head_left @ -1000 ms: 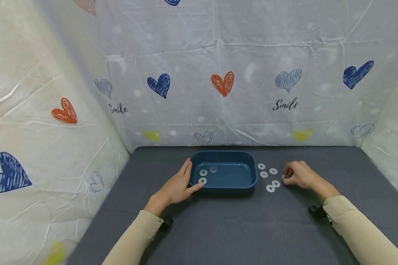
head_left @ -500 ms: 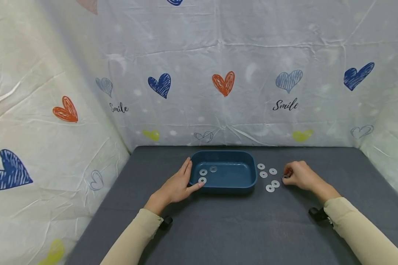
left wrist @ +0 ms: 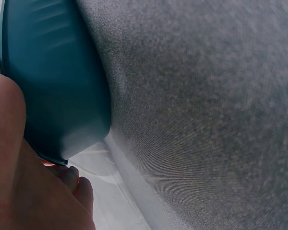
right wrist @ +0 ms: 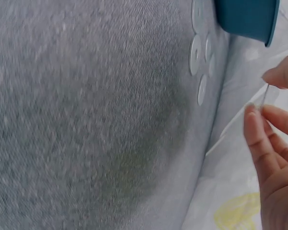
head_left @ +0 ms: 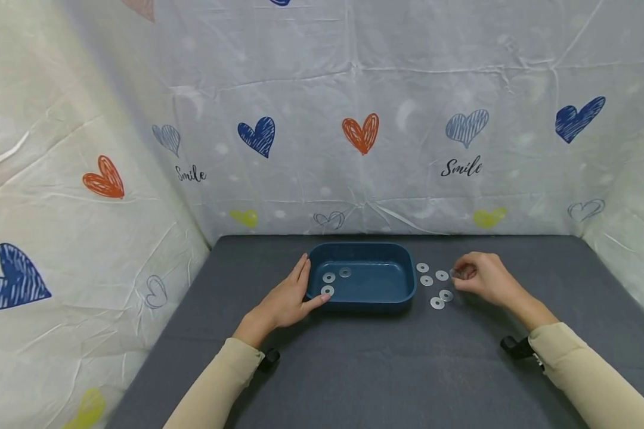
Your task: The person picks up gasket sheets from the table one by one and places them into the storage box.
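A: What has changed?
B: The right hand (head_left: 483,277) has lifted off the table (head_left: 354,369), pinching a washer (head_left: 455,273) between thumb and fingertips, above the loose washers (head_left: 437,303) near the tray's right edge.
A: And the left hand (head_left: 284,304)?
B: Fingers straight, still resting against the blue tray (head_left: 392,298), steadying its left end.
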Tool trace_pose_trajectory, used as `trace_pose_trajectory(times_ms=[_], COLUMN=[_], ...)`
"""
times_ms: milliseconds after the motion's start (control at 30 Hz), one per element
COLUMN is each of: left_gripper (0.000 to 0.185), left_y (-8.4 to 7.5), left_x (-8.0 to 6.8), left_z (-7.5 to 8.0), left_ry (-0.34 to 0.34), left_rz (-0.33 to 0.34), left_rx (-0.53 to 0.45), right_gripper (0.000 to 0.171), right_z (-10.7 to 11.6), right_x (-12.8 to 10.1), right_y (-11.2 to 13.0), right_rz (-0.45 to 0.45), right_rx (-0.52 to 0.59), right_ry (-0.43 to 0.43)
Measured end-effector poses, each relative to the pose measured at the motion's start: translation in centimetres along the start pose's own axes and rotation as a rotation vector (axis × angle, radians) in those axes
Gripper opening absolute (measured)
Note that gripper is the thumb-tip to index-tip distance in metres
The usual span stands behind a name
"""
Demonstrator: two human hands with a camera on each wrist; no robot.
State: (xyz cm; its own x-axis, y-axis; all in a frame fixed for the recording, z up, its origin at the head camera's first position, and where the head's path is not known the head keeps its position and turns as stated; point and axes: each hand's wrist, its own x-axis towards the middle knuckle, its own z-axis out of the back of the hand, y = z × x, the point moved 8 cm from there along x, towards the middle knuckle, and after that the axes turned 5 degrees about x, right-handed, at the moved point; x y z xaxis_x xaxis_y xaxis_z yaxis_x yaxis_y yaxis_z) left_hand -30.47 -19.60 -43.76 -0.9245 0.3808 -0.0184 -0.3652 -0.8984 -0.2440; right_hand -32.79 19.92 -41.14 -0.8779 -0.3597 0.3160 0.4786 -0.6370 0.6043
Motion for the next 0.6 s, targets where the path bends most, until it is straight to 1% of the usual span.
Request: trace_pose_trajectory(times_ms=[133, 300, 433, 600], left_gripper=[0.105, 0.104, 0.104, 0.104], left_y=[0.0, -0.1, -0.1, -0.1], left_x=[-0.1, -0.1, -0.1, -0.1], left_z=[0.0, 0.0, 0.0, 0.1], left_ry=[-0.003, 0.001, -0.003, -0.002], left_rz=[-0.001, 0.002, -0.002, -0.002], left_rx=[-0.002, -0.002, -0.006, -0.001], right_gripper=[0.015, 0.016, 0.016, 0.017], right_z=[0.1, 0.0, 0.1, -0.1], right_x=[0.0, 0.2, 0.5, 0.8], right_y=[0.7, 1.5, 2.3, 2.9], right_rz=[0.035, 0.071, 0.100, 0.110], right_rx=[0.003, 0.022, 0.050, 0.078], right_ry=[-0.055, -0.100, -0.125, -0.129])
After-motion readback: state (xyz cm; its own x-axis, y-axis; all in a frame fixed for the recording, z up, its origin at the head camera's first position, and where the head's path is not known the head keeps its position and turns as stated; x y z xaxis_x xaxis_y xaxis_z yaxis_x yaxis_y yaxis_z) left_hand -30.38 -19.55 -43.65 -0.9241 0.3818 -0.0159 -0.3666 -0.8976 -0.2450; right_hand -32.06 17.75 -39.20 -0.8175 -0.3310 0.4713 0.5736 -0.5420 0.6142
